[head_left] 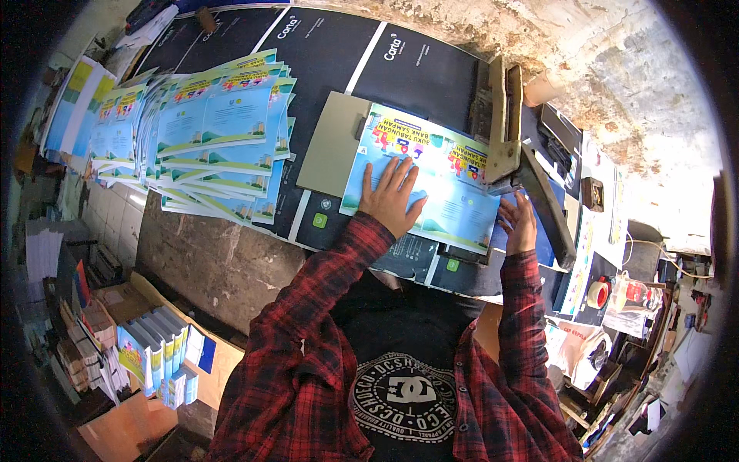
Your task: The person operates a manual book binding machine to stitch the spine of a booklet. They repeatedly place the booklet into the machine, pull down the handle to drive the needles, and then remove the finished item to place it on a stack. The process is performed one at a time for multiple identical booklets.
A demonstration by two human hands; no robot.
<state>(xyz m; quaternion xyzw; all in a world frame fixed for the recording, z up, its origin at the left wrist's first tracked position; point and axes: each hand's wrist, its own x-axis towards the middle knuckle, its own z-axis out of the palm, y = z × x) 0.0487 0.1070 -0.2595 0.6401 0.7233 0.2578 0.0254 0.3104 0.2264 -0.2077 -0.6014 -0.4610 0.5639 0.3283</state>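
Observation:
A printed sheet (450,212), light blue with a yellow and white band and colourful drawings, lies in front of me on a grey board (327,150). My left hand (392,196) rests flat on its left half with the fingers spread and the thumb out to the right. At the sheet's right edge is my right hand (519,222), its fingers loosely bent and apart, the tips close to the paper. Just beyond those fingers stands a worn metal device (504,123) with a long dark lever arm (550,212) slanting toward me; its working end is partly hidden.
A fanned pile of similar sheets (219,138) covers the left of the dark worktop (308,69). Bound booklets (158,346) fill a box at lower left. To the right are a roll of red tape (597,294) and a clear plastic bottle (635,296). A rough wall (608,54) borders the far side.

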